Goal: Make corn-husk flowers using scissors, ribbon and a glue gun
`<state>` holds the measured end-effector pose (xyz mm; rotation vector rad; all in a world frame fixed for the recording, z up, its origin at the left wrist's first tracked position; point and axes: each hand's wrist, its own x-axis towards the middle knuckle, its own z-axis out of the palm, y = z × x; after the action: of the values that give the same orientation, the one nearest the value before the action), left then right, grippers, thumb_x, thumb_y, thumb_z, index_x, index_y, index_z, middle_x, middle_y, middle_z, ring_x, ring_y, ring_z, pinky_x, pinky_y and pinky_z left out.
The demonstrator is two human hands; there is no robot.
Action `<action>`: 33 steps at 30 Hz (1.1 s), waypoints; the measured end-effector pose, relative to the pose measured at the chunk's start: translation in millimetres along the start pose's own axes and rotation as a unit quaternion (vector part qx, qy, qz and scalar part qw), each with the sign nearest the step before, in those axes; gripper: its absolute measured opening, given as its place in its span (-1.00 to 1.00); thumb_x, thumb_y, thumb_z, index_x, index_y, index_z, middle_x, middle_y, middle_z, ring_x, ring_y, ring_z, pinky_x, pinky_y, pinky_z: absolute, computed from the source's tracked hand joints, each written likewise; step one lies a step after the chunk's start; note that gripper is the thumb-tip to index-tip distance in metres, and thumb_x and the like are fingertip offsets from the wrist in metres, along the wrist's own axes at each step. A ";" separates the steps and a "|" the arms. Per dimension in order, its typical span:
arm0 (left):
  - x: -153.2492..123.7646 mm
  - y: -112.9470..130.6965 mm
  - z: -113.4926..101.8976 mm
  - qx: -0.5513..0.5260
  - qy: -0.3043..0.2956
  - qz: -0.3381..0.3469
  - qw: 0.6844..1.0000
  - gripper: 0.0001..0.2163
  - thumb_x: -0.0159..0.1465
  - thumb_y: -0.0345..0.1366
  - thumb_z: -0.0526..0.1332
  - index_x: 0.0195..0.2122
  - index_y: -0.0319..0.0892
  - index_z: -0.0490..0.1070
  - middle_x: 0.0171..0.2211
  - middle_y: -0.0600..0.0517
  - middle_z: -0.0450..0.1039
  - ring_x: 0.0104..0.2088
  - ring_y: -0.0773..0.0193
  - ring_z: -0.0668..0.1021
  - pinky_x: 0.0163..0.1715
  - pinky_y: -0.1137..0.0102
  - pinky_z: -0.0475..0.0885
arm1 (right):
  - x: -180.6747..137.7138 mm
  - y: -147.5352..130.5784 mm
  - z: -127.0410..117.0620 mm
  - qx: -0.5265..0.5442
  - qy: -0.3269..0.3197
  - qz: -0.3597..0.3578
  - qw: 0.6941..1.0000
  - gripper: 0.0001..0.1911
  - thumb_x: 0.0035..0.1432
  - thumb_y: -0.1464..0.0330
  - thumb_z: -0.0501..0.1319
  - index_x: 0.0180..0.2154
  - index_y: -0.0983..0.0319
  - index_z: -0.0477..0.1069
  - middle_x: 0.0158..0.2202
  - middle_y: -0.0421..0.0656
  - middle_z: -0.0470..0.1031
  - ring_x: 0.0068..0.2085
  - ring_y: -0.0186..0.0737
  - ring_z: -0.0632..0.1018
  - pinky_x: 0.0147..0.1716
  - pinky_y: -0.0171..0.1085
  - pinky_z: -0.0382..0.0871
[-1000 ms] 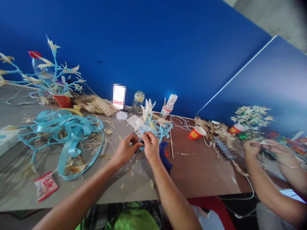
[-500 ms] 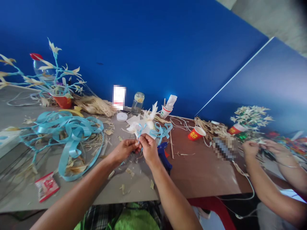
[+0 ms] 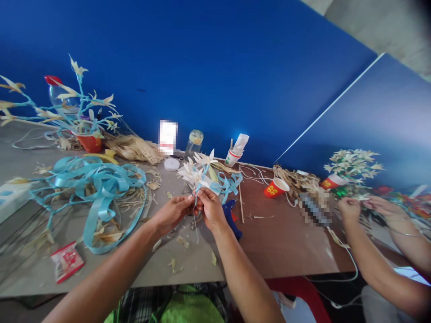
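Between my two hands is a spray of cream husk flowers (image 3: 193, 172) on a stem wrapped in light blue ribbon, its blooms pointing away from me. My left hand (image 3: 177, 211) pinches the stem from the left, fingertips closed. Pressed against the same stem from the other side, my right hand (image 3: 210, 205) has its fingers curled in. A thin bare wire end hangs below my fingers. Behind the blooms, a loop of light blue ribbon (image 3: 229, 185) rests on the table. Close to my right wrist lies a blue glue gun (image 3: 233, 220), partly hidden.
Left on the table (image 3: 202, 264) are a heap of blue ribbon (image 3: 101, 184), a red packet (image 3: 67, 261) and a red cup of husk flowers (image 3: 90, 142). A glass jar (image 3: 194, 141) and a red paper cup (image 3: 276, 187) stand further back. A co-worker's hands (image 3: 367, 206) work at the right.
The flower spray has turned in my fingers, so more blooms face me and a wire end now shows beneath my hands. Both hands stay in nearly the same place.
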<state>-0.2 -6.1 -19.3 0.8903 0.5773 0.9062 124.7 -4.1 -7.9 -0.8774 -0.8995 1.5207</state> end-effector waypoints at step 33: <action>-6.3 1.4 3.1 0.012 -0.051 0.001 0.999 -0.76 0.09 -0.16 0.27 -0.54 -0.26 0.42 -0.57 0.03 0.34 -0.52 0.39 0.33 -0.46 0.46 0.23 | -4.7 -11.9 -2.8 0.033 -0.084 0.068 0.994 -0.65 -0.22 0.15 0.38 -0.46 0.26 0.41 -0.73 -0.31 0.38 -0.75 -0.38 0.35 -0.76 -0.37 0.28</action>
<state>-1.7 -12.4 -16.1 0.9528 0.5007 0.8521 132.8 -7.3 1.8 -0.7841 -0.9192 1.7542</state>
